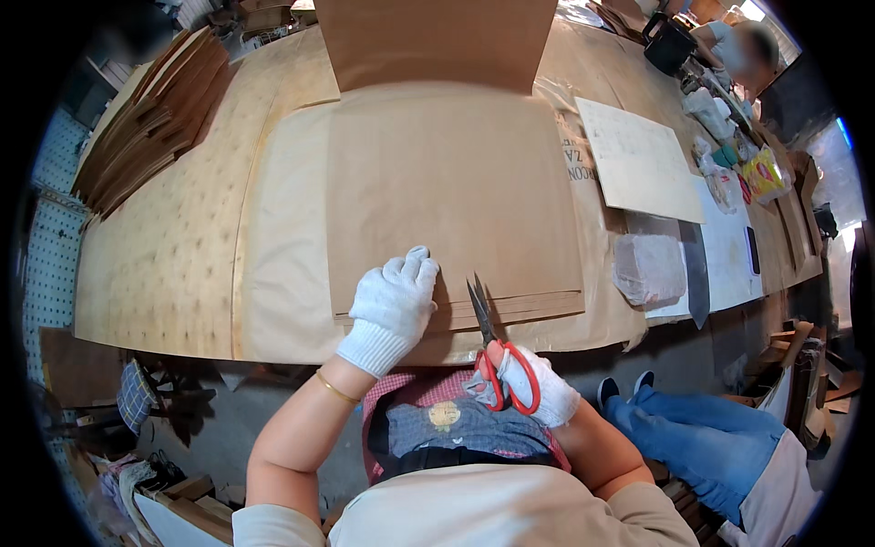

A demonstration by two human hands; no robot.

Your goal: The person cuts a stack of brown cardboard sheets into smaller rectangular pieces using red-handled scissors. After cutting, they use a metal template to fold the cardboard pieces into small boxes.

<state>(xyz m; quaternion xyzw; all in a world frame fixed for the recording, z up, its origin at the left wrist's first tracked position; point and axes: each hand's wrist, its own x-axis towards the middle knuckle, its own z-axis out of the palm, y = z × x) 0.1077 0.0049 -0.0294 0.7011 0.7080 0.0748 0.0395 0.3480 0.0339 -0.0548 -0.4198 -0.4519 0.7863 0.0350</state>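
A stack of large brown paper sheets, perhaps flat bags, lies in front of me, its near edges slightly staggered. My left hand, in a white knitted glove, rests on the stack near its front edge. Its fingers are curled and pressed together, and what they hold, if anything, is hidden. Just beyond the table's front edge, my gloved right hand is closed around the red handles of a pair of scissors. The dark blades point away from me over the stack's near edge, their tips slightly apart.
Brown paper stacks lie at the far left. An upright brown panel stands behind the sheets. To the right are a pale board, a plastic-wrapped block, a phone and a black mug. Another person is at far right.
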